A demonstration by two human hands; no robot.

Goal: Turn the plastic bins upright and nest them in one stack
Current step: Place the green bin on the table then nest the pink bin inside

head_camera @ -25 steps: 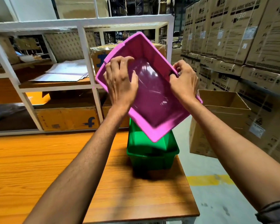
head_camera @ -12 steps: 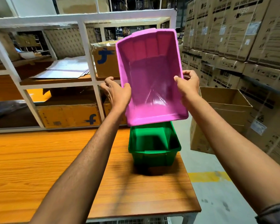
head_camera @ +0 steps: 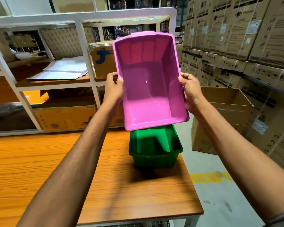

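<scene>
A pink plastic bin (head_camera: 147,89) is held in the air, its open side tilted toward me. My left hand (head_camera: 113,89) grips its left rim and my right hand (head_camera: 189,90) grips its right rim. Directly below it a green plastic bin (head_camera: 154,149) stands upright near the right edge of the wooden table (head_camera: 56,169). The pink bin's near rim hangs just above the green bin's far rim and hides part of it.
A white shelf frame (head_camera: 87,66) with cardboard boxes and papers stands behind the table. An open cardboard box (head_camera: 223,108) sits on the floor to the right, before tall stacks of cartons (head_camera: 236,38). A yellow line (head_camera: 210,176) marks the floor.
The pink bin has turned from a diamond-like tilt to square with its long sides in my hands. Both hands shifted from its upper corners down to its side rims.
</scene>
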